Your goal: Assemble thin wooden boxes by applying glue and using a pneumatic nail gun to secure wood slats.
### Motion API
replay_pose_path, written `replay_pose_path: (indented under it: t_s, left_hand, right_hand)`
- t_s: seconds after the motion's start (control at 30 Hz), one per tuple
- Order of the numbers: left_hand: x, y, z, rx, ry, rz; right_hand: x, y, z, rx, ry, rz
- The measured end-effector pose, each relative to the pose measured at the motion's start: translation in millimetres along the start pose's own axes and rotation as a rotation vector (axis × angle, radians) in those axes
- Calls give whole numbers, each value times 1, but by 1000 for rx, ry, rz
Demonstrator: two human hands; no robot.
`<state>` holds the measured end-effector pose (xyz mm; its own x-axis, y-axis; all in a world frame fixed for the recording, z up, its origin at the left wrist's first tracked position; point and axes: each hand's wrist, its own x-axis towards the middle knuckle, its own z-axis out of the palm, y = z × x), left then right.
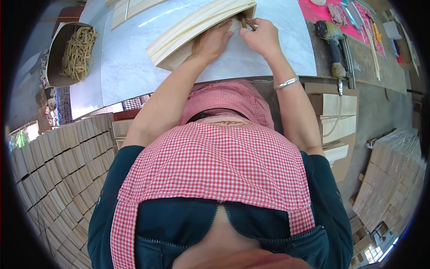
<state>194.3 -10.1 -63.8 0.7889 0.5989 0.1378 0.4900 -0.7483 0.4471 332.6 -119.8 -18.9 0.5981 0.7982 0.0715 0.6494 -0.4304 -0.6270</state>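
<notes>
Right grip (263, 38) pinched on a small metal piece (243, 21), I'd steady the wooden box (192, 32) with the left grip (211, 44), its closure unclear to me.

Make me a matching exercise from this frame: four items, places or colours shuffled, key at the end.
1. wooden box
2. silver bracelet
3. pneumatic tool
4. apron

A. red-and-white checked
B. on the bench, right of the marbled tabletop
C. touched by the left hand
D. around the right forearm

Pairs: 1-C, 2-D, 3-B, 4-A
</notes>
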Motion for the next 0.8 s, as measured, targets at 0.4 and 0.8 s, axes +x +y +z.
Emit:
replay_pose_path:
  t_s: [0.4, 0.8]
  left_hand:
    - [17, -17, 8, -92, 89, -32]
    - [-12, 5, -15, 49, 211, 458]
  right_hand:
    - [-54, 4, -25, -17, -98, -61]
    - [-280, 134, -159, -399, -291, 227]
